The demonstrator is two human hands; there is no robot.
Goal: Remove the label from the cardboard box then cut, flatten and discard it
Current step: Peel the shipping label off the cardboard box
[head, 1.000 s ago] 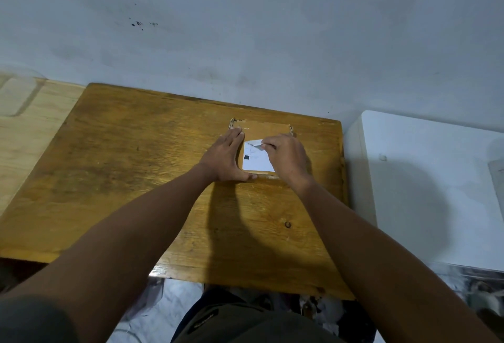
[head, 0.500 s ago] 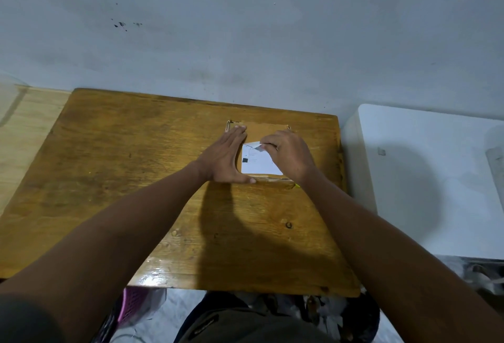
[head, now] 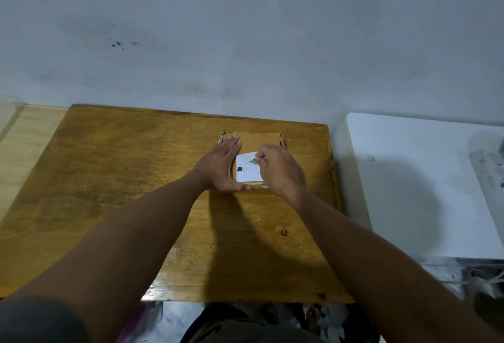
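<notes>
A small brown cardboard box [head: 259,142] lies flat near the far right of the wooden table [head: 109,179]. A white label [head: 246,170] with a black square is stuck on its top. My left hand [head: 222,165] lies flat with straight fingers on the box's left side, thumb along the near edge. My right hand [head: 278,169] pinches the label's far corner, which is peeled up and folded back. The right part of the box is hidden under that hand.
A white cabinet or appliance [head: 422,184] stands right of the table, a light wooden surface [head: 24,135] to its left. The grey wall [head: 245,42] rises just behind. Clutter lies on the floor at lower right [head: 477,282].
The label's far corner has lifted and folded further toward me under my right fingers. My left hand stays pressed on the box. The camera view has shifted slightly.
</notes>
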